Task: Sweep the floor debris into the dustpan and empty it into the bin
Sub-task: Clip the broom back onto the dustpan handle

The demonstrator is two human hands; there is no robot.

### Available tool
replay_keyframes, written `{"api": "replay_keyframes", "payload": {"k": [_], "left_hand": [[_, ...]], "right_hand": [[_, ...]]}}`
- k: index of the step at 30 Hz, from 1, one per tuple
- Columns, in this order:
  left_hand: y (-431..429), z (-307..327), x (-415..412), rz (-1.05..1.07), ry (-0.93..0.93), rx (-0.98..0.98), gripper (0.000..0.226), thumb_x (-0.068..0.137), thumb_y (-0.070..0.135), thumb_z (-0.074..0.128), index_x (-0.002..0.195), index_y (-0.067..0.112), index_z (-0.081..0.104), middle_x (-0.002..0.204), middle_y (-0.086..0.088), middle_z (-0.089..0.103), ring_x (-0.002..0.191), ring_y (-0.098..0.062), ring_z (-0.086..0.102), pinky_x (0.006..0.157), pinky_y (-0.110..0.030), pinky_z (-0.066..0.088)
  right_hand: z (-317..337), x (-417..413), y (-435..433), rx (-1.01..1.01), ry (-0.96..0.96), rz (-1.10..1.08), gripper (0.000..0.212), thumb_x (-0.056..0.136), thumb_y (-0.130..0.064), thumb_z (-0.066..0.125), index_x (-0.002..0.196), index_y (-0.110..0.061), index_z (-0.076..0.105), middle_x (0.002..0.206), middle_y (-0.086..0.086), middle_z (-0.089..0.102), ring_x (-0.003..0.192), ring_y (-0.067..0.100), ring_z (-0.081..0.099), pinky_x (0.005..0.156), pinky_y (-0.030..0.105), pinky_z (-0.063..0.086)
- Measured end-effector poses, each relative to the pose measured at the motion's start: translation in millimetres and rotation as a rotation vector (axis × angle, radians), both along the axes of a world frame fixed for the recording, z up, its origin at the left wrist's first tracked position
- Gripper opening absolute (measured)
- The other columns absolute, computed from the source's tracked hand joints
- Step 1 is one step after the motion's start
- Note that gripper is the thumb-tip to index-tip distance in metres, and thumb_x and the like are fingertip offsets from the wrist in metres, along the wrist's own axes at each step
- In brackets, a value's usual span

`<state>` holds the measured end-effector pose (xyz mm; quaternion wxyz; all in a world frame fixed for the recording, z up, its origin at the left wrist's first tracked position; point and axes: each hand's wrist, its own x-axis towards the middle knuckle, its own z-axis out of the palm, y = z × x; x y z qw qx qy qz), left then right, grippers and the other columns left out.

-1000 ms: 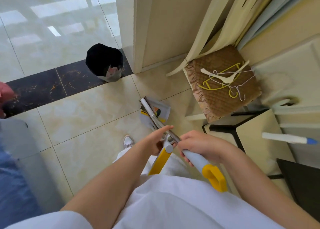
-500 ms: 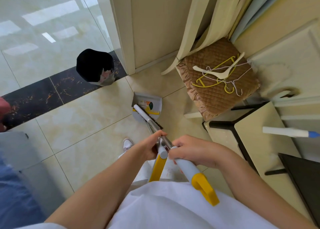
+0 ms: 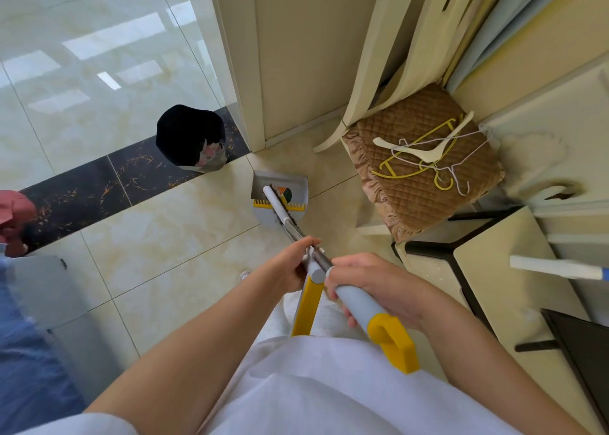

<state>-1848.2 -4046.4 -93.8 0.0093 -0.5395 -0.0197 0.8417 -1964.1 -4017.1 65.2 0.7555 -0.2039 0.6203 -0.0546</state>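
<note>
- Roughly, upper left of centre: one bin, black-lined, standing apart from the pan.
- Centre: one dustpan on the floor, debris inside, broom head at it.
- Lower centre: left hand closed on pan handle; right hand closed on broom.
- Step: sweeping likely done. Next: carry pan level to bin.

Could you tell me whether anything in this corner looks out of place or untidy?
Yes: a tangle of clothes hangers lies loose on the chair's brown quilted cushion, an odd spot for them. The dustpan and the bin look normal.
</note>
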Motion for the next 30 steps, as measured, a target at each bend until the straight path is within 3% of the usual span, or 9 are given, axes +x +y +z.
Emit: {"api": "replay_keyframes", "payload": {"k": [2,9,12,14,17,19,21,25,30], "left_hand": [[-4,-2,-1,-0.058,0.047,-0.040,0.041,0.087,0.046,0.061,0.088,0.005,0.055,0.084,-0.013,0.058,0.081,-0.026,0.058,0.080,-0.035,0.050],[-50,28,25,-0.363,0.110,-0.238,0.047,0.089,0.045,0.058,0.105,0.001,0.063,0.091,-0.013,0.070,0.078,-0.022,0.067,0.082,-0.031,0.055],[-79,61,28,-0.658,-0.146,-0.586,0.038,0.091,0.044,0.056,0.107,0.011,0.065,0.088,-0.002,0.071,0.071,-0.014,0.066,0.062,-0.024,0.053],[-99,69,31,-0.944,-0.406,-0.896,0.036,0.087,0.051,0.056,0.104,0.021,0.069,0.094,0.003,0.068,0.081,-0.014,0.061,0.067,-0.025,0.045],[-120,70,43,-1.109,-0.667,-1.174,0.029,0.086,0.051,0.056,0.102,0.032,0.071,0.097,0.009,0.068,0.087,-0.013,0.059,0.075,-0.029,0.050],[-127,67,54,-0.984,-0.841,-1.243,0.033,0.085,0.052,0.058,0.110,0.032,0.068,0.105,0.007,0.064,0.094,-0.016,0.058,0.083,-0.036,0.053],[-131,62,59,-0.625,-0.892,-1.133,0.050,0.084,0.048,0.064,0.128,0.027,0.054,0.118,-0.003,0.053,0.102,-0.023,0.056,0.088,-0.042,0.053],[-147,64,42,0.288,-0.403,-0.690,0.051,0.096,0.017,0.055,0.142,0.019,0.033,0.122,-0.015,0.053,0.102,-0.029,0.062,0.084,-0.037,0.055],[-197,53,43,0.521,-0.205,-0.574,0.035,0.099,0.003,0.043,0.135,-0.001,0.045,0.114,-0.017,0.064,0.102,-0.027,0.064,0.081,-0.033,0.054]], "right_hand": [[-1,-4,-7,0.011,-0.019,-0.111,0.011,0.084,-0.009,0.056,0.078,-0.001,0.054,0.066,0.009,0.052,0.044,0.013,0.049,0.043,0.021,0.045],[-8,-15,-35,0.161,-0.227,-0.639,0.012,0.089,-0.009,0.052,0.084,0.001,0.055,0.069,0.011,0.050,0.042,0.010,0.051,0.042,0.015,0.048],[-11,-12,-48,0.146,-0.346,-0.755,0.011,0.092,-0.010,0.049,0.087,-0.001,0.053,0.074,0.012,0.051,0.049,0.011,0.054,0.045,0.016,0.052],[-14,-7,-57,0.125,-0.425,-0.840,0.009,0.094,-0.008,0.048,0.087,-0.004,0.051,0.078,0.013,0.051,0.055,0.014,0.056,0.047,0.018,0.054],[-19,-6,-75,0.084,-0.527,-0.889,0.007,0.089,0.000,0.049,0.093,-0.006,0.051,0.087,0.013,0.047,0.070,0.015,0.053,0.051,0.020,0.056],[-22,-7,-89,0.111,-0.589,-0.950,0.021,0.093,-0.005,0.049,0.114,-0.001,0.050,0.091,0.015,0.051,0.075,0.016,0.054,0.052,0.021,0.056],[-23,-8,-105,0.123,-0.625,-1.000,0.040,0.098,-0.015,0.048,0.131,0.007,0.043,0.092,0.019,0.056,0.077,0.019,0.059,0.051,0.023,0.057],[-19,-4,-131,0.129,-0.675,-1.026,0.045,0.099,-0.020,0.047,0.129,0.011,0.040,0.092,0.023,0.058,0.082,0.022,0.060,0.051,0.026,0.058],[-18,-5,-170,0.144,-0.667,-0.875,0.052,0.085,-0.023,0.059,0.122,0.011,0.046,0.099,0.024,0.061,0.082,0.023,0.065,0.063,0.026,0.060]]}}
